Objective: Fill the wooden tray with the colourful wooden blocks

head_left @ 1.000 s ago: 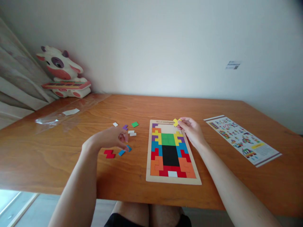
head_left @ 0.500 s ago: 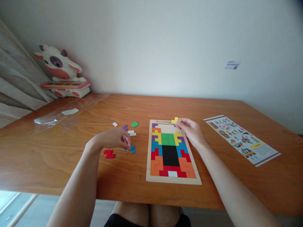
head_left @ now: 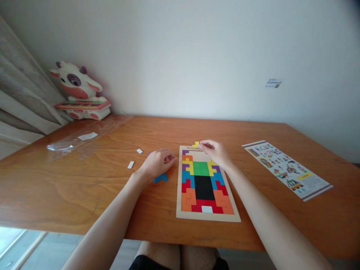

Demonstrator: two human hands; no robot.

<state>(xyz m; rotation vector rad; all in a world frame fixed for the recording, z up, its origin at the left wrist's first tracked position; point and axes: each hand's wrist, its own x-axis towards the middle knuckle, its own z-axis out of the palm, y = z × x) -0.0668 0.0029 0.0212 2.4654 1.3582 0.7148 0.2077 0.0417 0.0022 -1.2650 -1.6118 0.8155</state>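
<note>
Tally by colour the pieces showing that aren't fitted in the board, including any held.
White pieces: 2
Blue piece: 1
Purple piece, mostly hidden: 1
Yellow piece, in the right hand: 1
Total visible: 5; the left hand may hide more.

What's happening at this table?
A person is working on a tray puzzle with both hands. The right hand holds a yellow piece by the far edge of the puzzle board. The left hand is just left of the board, near a loose blue piece; whether it holds anything is unclear. Colored pieces fill most of the board, with bare wood showing near its far end.
</note>
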